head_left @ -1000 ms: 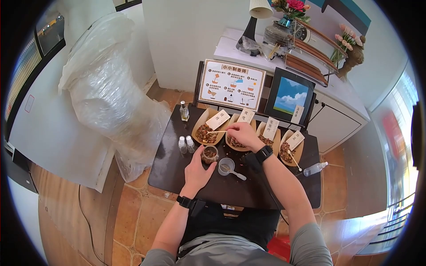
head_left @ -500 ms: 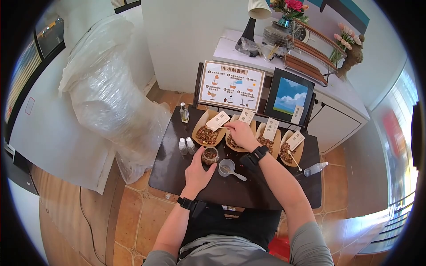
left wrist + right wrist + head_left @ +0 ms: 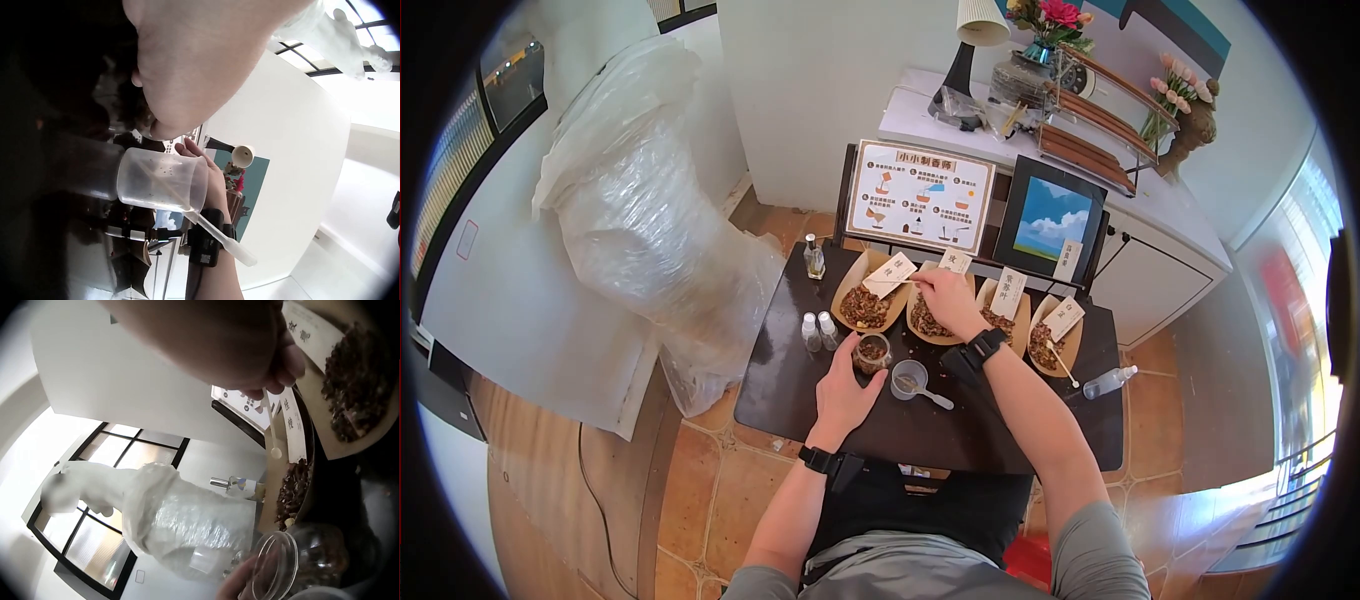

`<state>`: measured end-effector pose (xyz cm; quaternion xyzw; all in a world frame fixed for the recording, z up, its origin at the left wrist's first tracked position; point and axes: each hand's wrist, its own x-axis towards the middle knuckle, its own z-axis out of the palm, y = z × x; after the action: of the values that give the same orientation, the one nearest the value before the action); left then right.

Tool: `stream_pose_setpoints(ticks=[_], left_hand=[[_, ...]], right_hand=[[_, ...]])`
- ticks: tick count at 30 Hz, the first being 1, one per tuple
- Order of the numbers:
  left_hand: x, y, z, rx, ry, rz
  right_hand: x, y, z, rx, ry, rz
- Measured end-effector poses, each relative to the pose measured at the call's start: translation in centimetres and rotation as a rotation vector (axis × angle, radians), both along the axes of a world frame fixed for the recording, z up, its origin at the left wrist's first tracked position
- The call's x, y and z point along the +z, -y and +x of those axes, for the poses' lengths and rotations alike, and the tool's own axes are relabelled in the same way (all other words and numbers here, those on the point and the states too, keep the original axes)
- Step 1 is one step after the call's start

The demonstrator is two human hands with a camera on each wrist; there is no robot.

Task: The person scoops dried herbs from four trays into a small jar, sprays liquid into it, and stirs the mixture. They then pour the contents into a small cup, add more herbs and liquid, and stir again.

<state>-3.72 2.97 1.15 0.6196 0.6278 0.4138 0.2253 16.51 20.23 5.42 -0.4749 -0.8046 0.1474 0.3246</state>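
Clock directions are taken from the open glass jar (image 3: 873,354) on the dark table, as the head camera sees it. The left hand (image 3: 846,396) holds this jar, thumb and fingers around its sides; dark bits lie inside. At 2 o'clock, the right hand (image 3: 951,302) pinches a thin, pale spoon (image 3: 271,425), its round tip over the leftmost paper tray (image 3: 856,268) at 12. Whether the tip carries anything is unclear. The step in hand looks like scooping dried pieces; the next move seems to call for a level spoon and a steady jar mouth. At 4 o'clock, a clear plastic cup (image 3: 139,187) holds a white spoon (image 3: 228,240). Two white-capped bottles (image 3: 811,336) stand at 10, an illustrated board (image 3: 922,195) between 12 and 1.
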Motion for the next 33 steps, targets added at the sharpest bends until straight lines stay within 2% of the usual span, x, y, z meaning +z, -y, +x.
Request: stream_pose_setpoints(ticks=[2,6,9,13,17,25,27,28,33], left_hand=[[-0.8,-0.1,0.1,0.028,-0.039,0.092],[-1.5,-0.6,0.1,0.068,-0.112,0.314],[-1.1,-0.3,0.1,0.058,-0.070,0.187],[-1.6,-0.6,0.1,0.068,-0.100,0.237],[-1.7,-0.4,0.0,0.061,-0.084,0.217],[-1.3,-0.3,0.0,0.056,-0.074,0.214],[-0.1,0.0,0.0,0.003,0.003,0.038],[0.0,0.0,0.0,0.005,0.008,0.036],[0.2,0.1,0.0,-0.003,-0.032,0.078]], right_hand=[[-0.2,-0.3,-0.2,0.018,0.013,0.029],[0.5,0.8,-0.2,0.073,0.101,-0.069],[0.3,1.1,0.3,0.059,0.084,-0.065],[0.8,1.1,0.5,-0.012,0.040,0.008],[0.2,0.2,-0.3,0.001,0.028,0.031],[1.7,1.6,0.5,0.055,0.069,-0.090],[2.3,1.8,1.1,-0.035,0.076,-0.102],[2.4,1.8,1.3,-0.083,0.092,-0.129],[1.4,1.2,1.7,-0.026,0.122,-0.140]])
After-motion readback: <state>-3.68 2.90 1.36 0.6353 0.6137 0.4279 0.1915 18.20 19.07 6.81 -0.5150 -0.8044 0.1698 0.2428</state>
